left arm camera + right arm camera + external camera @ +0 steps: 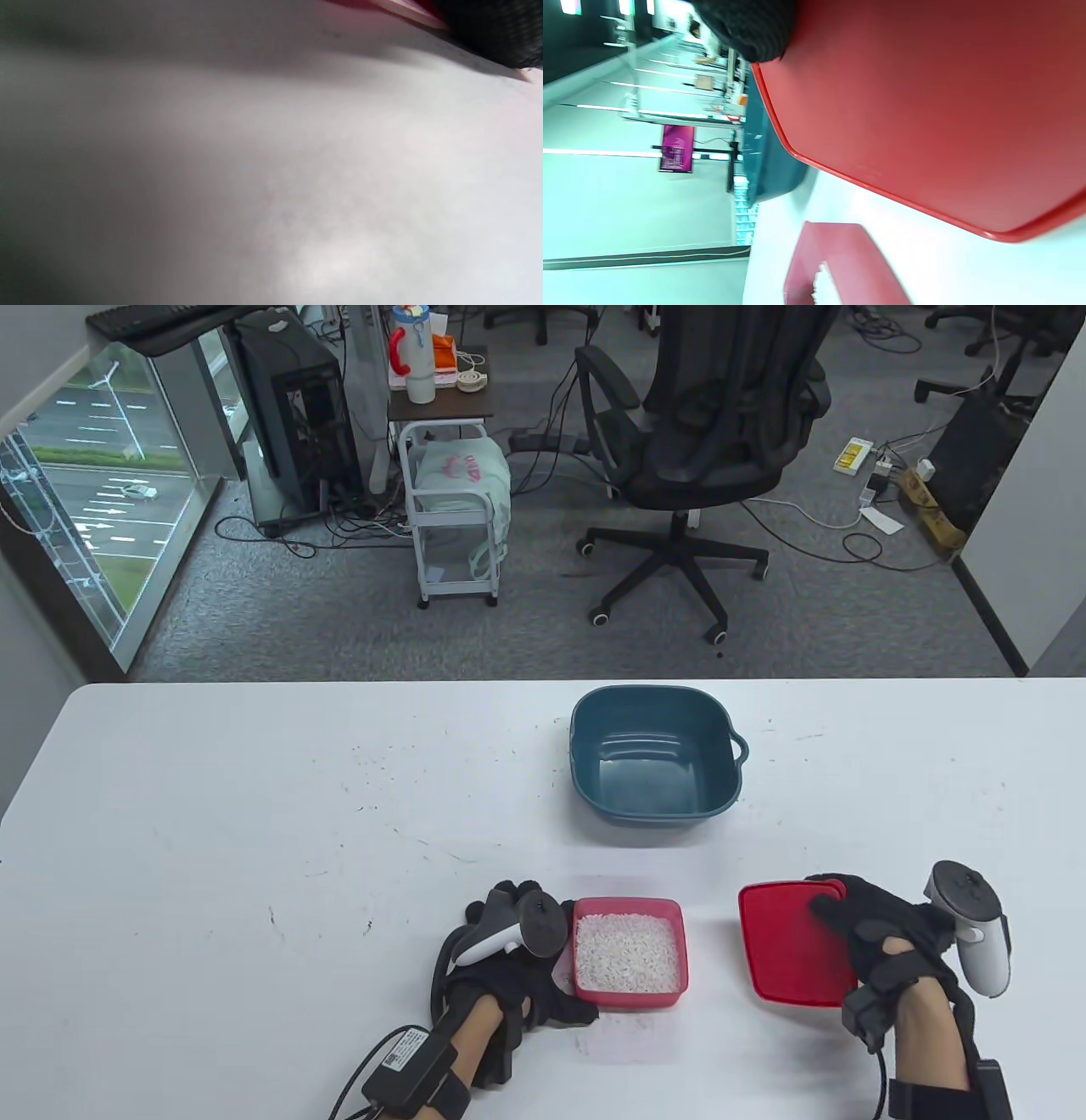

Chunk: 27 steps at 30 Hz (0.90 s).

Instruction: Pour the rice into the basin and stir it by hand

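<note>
A pink box (629,906) full of white rice (628,954) stands near the table's front edge. My left hand (547,957) grips its left side, thumb at the near left corner; the tracker hides the fingers' contact. In the left wrist view only a glove edge (496,34) and the box's rim (407,10) show. My right hand (848,933) holds the red lid (785,942) by its right edge, to the right of the box. In the right wrist view a fingertip (751,29) lies on the lid (925,106). The teal basin (657,755) stands further back, with no rice in it.
The white table (254,814) spreads wide to the left. A black office chair (704,432) and a small white cart (454,517) stand on the floor beyond the far edge. The right wrist view also catches the basin (768,169) and the pink box (840,258).
</note>
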{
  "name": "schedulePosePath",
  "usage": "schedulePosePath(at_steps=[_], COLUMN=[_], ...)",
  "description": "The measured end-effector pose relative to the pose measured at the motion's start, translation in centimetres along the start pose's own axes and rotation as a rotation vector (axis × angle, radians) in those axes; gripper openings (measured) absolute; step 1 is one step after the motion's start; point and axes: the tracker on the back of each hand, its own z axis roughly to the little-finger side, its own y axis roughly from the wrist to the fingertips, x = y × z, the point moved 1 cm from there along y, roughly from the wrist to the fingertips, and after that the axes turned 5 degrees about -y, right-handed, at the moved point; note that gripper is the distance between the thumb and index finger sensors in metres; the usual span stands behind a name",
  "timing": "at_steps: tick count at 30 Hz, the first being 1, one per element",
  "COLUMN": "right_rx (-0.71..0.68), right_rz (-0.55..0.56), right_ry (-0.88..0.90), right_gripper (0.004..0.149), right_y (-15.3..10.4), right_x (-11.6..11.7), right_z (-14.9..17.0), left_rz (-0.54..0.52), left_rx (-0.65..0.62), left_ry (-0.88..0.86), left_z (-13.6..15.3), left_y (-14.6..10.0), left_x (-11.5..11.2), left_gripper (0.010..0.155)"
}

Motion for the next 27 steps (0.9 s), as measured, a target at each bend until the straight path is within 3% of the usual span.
schedulePosePath(at_steps=[5,9,14,21,27], right_rx=[0.127,0.329,0.476,0.652,0.638], right_rz=[0.089,0.294,0.383,0.412,0.406], right_ry=[-0.180,-0.636,-0.873,-1.144,-1.130], right_gripper=[0.052,0.057,0.061,0.059,0.058], right_y=[0.9,1.1,1.3,2.0,1.7], right_x=[-0.7,-0.6,0.5,1.9,2.1], right_z=[0.6,-0.1,-0.5,-0.3,-0.4], left_rz=[0.001,0.001,0.001,-0.001,-0.003], left_rx=[0.000,0.000,0.000,-0.002,-0.003], left_ry=[0.001,0.002,0.002,0.001,0.001], left_z=[0.0,0.0,0.0,0.0,0.1], left_y=[0.0,0.0,0.0,0.0,0.0], left_x=[0.0,0.0,0.0,0.0,0.0], left_gripper=[0.125,0.125,0.125,0.125,0.124])
